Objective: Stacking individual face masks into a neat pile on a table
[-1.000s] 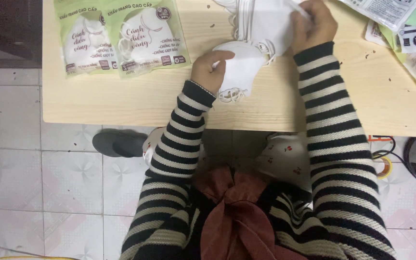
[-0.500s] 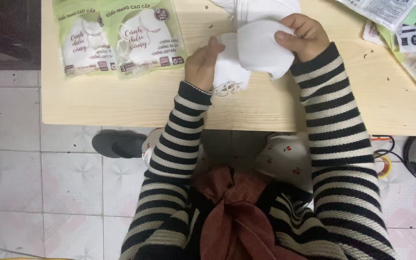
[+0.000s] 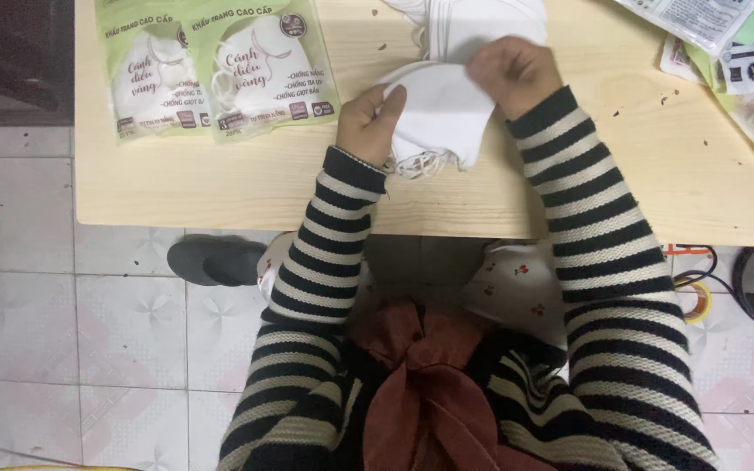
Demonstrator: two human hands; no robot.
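My left hand and my right hand both grip a small bundle of white face masks just above the wooden table. The left hand pinches the bundle's left edge, the right hand holds its top right corner. Thin white ear loops hang from the bundle's lower edge. Behind it, at the table's far edge, lies a larger stack of white masks. Both arms wear black and white striped sleeves.
Two green sealed mask packets lie flat at the table's left. More packets and printed wrappers lie at the right. Below the table are a tiled floor, a dark slipper and cables at right.
My right hand came down from the far stack with a white mask and laid it onto the bundle in my left hand. Both hands now hold the bundle together.
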